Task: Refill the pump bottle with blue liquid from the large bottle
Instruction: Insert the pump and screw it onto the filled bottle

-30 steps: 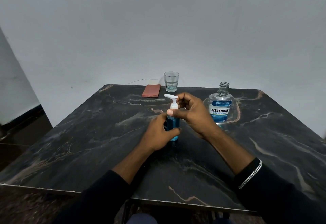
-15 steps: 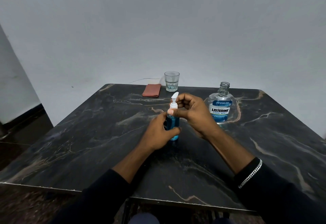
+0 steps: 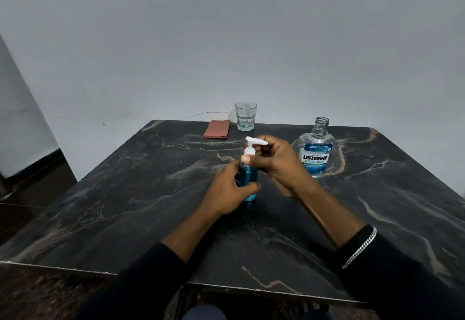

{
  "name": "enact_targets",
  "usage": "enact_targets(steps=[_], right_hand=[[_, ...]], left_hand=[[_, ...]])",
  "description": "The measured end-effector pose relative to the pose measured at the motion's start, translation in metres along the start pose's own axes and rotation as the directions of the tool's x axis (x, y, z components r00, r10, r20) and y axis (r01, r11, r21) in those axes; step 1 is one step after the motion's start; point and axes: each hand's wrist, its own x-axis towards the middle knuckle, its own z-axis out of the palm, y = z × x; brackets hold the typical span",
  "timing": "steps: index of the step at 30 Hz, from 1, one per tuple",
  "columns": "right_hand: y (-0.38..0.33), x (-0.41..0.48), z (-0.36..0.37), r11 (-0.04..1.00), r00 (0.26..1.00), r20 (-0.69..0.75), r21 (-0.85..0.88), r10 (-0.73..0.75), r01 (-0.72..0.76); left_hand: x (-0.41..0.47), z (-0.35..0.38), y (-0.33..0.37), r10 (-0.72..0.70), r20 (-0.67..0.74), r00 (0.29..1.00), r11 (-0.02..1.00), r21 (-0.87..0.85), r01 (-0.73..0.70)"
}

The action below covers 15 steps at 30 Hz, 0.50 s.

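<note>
Pump bottle, part-filled with blue liquid, stands upright at the centre of the dark marbled bench. The left hand is wrapped around its body; the right hand grips the white pump head, nozzle pointing right. The uncapped large bottle stands right of the pump bottle, a glass and a reddish folded cloth behind it.

Bare table lies open across the frame's left and lower middle. At centre right the large bottle stands just beside the right hand; glass and red pouch crowd the upper centre edge.
</note>
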Motion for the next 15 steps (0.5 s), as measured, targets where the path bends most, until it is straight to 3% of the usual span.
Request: enact_targets(steps=[8, 15], right_hand=[[-0.005, -0.003, -0.008, 0.997, 0.990, 0.140, 0.077, 0.011, -0.022], [0.001, -0.001, -0.003, 0.995, 0.997, 0.013, -0.054, -0.082, 0.082]], left_hand=[[0.000, 0.000, -0.001, 0.000, 0.005, 1.000, 1.000, -0.030, 0.000], [0.001, 0.000, -0.002, -0.015, 0.031, 0.999, 0.999, -0.045, 0.017]])
